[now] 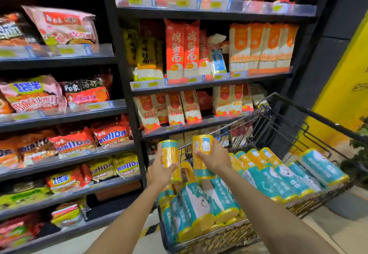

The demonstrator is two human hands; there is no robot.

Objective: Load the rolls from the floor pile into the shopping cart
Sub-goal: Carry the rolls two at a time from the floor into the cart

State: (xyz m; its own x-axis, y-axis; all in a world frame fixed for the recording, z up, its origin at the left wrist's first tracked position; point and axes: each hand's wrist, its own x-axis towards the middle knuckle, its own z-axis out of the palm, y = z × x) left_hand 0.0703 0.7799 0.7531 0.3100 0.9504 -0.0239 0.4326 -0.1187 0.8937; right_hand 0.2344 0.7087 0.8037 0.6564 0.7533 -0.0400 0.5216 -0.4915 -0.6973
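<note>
Dark metal shelves [209, 85] fill the left and far side of the scene, stacked with glossy plastic noodle packets [182, 50] in red, orange and yellow. A yellow wall [342, 86] rises at the right. The wire shopping cart [258, 126] stands at the near right of the shelves, and its basket runs off to the far right.

Inside it lies a heap of rolls [199, 204], cylinders in shiny teal-and-white wrap with yellow ends. Most lie on their sides, packed close together.

Both bare forearms reach forward from the near edge, out over the near-left end of the cart. The left hand [159, 171] is held palm inward, with its fingers curled round the lower half of one yellow roll [169, 153]. That roll stands almost upright, and its teal-rimmed top rises clear above the fingers. The right hand [216, 159] wraps round the middle of a second yellow roll [203, 146] from the right side. This roll is upright too, with its labelled top above the grip and a teal band showing below it. The two held rolls stand side by side, a little apart, above the heap.
</note>
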